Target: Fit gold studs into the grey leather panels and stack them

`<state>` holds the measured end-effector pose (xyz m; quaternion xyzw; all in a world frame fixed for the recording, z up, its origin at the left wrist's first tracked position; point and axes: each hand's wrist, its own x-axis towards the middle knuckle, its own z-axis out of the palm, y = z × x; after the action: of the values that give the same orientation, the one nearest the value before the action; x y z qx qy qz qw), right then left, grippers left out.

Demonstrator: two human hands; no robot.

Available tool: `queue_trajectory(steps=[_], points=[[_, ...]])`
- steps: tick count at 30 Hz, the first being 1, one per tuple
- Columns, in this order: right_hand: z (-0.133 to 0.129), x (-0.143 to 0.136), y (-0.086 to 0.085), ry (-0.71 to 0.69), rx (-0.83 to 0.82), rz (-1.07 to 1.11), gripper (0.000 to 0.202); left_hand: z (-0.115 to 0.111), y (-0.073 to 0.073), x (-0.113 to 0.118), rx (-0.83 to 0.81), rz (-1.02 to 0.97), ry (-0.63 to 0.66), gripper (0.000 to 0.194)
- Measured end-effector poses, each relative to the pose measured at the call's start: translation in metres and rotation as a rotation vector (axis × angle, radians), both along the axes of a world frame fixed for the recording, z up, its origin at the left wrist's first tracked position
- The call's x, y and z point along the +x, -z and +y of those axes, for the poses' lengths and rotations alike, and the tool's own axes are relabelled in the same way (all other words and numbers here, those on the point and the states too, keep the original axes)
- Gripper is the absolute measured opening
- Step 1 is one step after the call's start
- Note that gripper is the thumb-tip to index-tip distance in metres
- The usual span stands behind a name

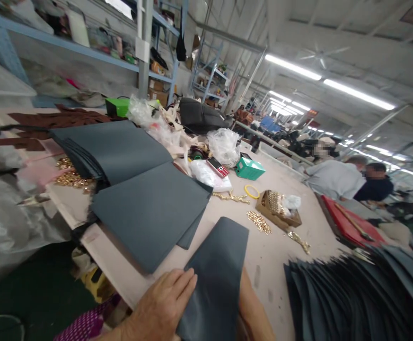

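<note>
A dark blue-grey sheet [222, 265], smooth like leather and curved over at its far end, is at the near edge of the table. My left hand [163, 300] grips its left edge, fingers pressed together on top and thumb hidden. Behind the sheet's right side, my right hand [250, 303] shows only in part; its fingers are hidden. Just beyond my left hand lie flat sheets [153, 208] of the same material, overlapping a folded stack [121, 147]. To the right, a long row of similar dark pieces [348, 293] stands fanned out.
Small gold metal pieces [259, 222] lie near a cardboard box [279, 210] of gold parts. A yellow ring [251, 191], a green box [249, 166] and a red phone [217, 167] sit farther back. Two people [337, 177] bend over work beyond a red panel [348, 220].
</note>
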<state>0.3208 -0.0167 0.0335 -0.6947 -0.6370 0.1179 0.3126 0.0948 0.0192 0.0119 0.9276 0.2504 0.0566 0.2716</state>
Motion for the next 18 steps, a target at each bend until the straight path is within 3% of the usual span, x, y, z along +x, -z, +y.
queue_trajectory(steps=[4,6,8,13,18], points=[[0.004,0.069,-0.015,0.351,-0.255,-0.353,0.028,-0.002,0.005,0.005,0.034,0.009,0.002,0.093],[0.010,0.105,-0.024,0.555,-0.316,-0.456,0.037,-0.002,0.010,0.003,0.042,-0.029,-0.006,0.089],[0.016,0.134,-0.029,0.654,-0.353,-0.527,0.040,0.000,0.018,0.001,0.047,-0.051,-0.002,0.091],[0.031,0.170,-0.023,0.652,-0.475,-0.648,0.033,0.007,0.041,0.001,0.041,-0.088,0.055,0.101],[0.045,0.174,-0.019,0.654,-0.525,-0.706,0.030,0.004,0.027,-0.002,0.025,-0.111,0.073,0.096]])
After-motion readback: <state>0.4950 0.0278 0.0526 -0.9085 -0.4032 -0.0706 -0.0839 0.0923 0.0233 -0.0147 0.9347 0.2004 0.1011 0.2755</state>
